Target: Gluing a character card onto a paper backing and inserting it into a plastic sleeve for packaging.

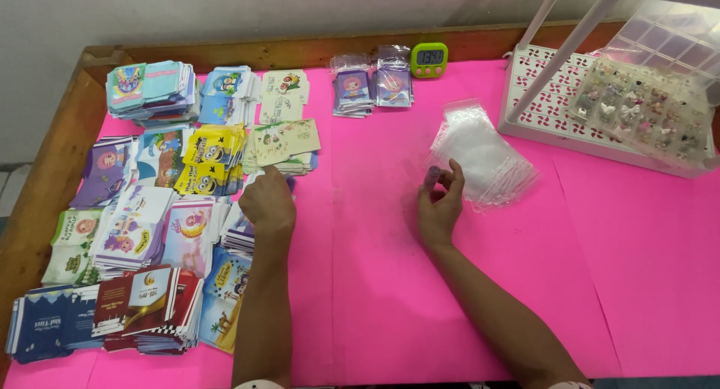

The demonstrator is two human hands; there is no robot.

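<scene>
My left hand (267, 201) rests on stacks of colourful printed cards (172, 209) spread over the left of a pink table (375, 284), its fingers reaching toward a cream card pile (285, 140). My right hand (441, 203) is at the table's middle, its fingertips pinching a small purple trinket (432, 176). It sits right at the near edge of a pile of clear plastic bags (480, 155).
Two packed bags of cards (373, 83) and a green timer (429, 60) stand at the back. A white perforated basket (540, 96) with a clear compartment box of small trinkets (645, 108) sits at the right. A wooden rim (45, 179) borders the table.
</scene>
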